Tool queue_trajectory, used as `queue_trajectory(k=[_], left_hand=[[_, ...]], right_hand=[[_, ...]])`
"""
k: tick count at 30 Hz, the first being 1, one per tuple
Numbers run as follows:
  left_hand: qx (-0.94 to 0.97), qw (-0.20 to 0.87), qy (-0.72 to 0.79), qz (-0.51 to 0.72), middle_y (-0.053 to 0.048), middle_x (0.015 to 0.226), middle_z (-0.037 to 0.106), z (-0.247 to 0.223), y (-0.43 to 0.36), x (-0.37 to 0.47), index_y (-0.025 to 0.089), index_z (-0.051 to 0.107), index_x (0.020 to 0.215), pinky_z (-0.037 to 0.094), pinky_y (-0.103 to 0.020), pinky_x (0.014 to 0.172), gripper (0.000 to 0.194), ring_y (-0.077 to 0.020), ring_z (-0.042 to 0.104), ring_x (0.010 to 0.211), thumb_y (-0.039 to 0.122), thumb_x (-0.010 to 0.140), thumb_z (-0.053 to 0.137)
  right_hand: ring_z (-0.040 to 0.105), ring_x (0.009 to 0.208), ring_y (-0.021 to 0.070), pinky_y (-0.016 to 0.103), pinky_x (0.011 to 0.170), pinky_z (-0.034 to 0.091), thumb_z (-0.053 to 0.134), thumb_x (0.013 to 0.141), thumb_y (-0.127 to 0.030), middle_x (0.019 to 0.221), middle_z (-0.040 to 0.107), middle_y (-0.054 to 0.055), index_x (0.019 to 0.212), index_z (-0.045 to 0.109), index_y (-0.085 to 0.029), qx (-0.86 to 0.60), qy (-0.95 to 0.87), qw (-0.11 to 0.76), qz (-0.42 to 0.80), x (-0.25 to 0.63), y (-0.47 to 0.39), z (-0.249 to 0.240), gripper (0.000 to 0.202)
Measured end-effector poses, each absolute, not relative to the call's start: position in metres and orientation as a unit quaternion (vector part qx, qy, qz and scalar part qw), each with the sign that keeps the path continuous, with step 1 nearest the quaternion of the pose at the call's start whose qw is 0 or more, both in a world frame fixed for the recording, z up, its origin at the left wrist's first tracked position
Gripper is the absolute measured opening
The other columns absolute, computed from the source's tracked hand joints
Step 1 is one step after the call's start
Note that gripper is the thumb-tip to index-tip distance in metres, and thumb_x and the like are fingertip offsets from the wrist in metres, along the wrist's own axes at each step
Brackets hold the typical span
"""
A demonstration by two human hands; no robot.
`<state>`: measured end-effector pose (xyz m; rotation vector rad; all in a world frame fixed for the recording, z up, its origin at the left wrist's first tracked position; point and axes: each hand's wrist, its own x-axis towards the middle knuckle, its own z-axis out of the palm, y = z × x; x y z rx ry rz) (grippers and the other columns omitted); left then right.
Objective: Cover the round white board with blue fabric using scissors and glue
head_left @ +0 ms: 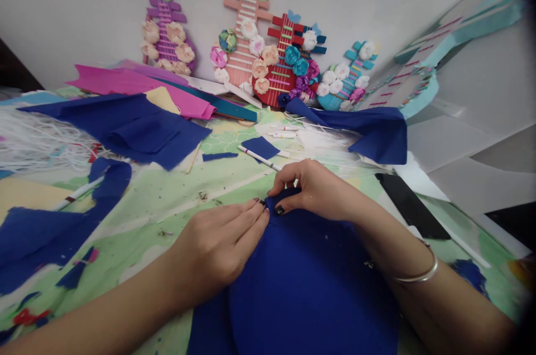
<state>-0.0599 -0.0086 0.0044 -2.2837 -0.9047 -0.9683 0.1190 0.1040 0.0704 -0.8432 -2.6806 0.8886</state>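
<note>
A large dark blue sheet (310, 282), paper or thin foam by its look, lies in front of me with a curved upper edge. My left hand (228, 238) presses on its upper left edge, fingertips together on the rim. From the other side my right hand (312, 190) pinches the top edge between thumb and curled fingers, close to the left fingertips. Just beyond the hands lie a white stick or pen (258, 157) and a small blue scrap (260, 147). The underside of the sheet is hidden.
Flower-trimmed instrument-shaped crafts, such as a red one (282, 73), lean on the wall. Blue sheets (125, 126), pink sheets (146, 87) and white strips (37, 140) lie at the left. A black flat bar (412, 207) lies at the right on the green patterned cover (184, 243).
</note>
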Motion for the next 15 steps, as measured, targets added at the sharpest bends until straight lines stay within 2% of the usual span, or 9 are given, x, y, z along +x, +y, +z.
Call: queue_trajectory(k=[6, 10, 15], left_hand=[[-0.841, 0.244, -0.333, -0.35, -0.014, 0.101, 0.07, 0.0014, -0.0083, -0.0605, 0.006, 0.059, 0.109, 0.058, -0.036, 0.083, 0.026, -0.0233, 0.066, 0.099, 0.009, 0.088, 0.045], [-0.84, 0.238, -0.33, -0.359, -0.014, 0.102, 0.07, 0.0006, -0.0085, -0.0606, 0.006, 0.059, 0.112, 0.057, -0.036, 0.086, 0.028, -0.0232, 0.065, 0.102, 0.009, 0.088, 0.046], [-0.841, 0.246, -0.329, -0.354, -0.014, 0.1, 0.071, 0.0026, -0.0092, -0.0598, 0.007, 0.06, 0.109, 0.058, -0.035, 0.083, 0.027, -0.0228, 0.066, 0.099, 0.007, 0.087, 0.044]], right_hand=[[0.057, 0.072, 0.0135, 0.024, 0.063, 0.04, 0.079, 0.059, -0.023, 0.08, 0.066, 0.001, 0.085, 0.069, -0.017, -0.332, -0.903, 0.102, 0.253, 0.1179, 0.1025, 0.0726, 0.028], [0.056, 0.068, 0.0129, 0.023, 0.06, 0.038, 0.079, 0.061, -0.024, 0.071, 0.063, -0.001, 0.072, 0.066, -0.017, -0.343, -0.906, 0.088, 0.233, 0.117, 0.1008, 0.0746, 0.019], [0.055, 0.066, 0.0119, 0.023, 0.059, 0.037, 0.078, 0.062, -0.023, 0.068, 0.062, -0.002, 0.068, 0.063, -0.017, -0.33, -0.909, 0.089, 0.237, 0.1175, 0.0999, 0.0748, 0.017]])
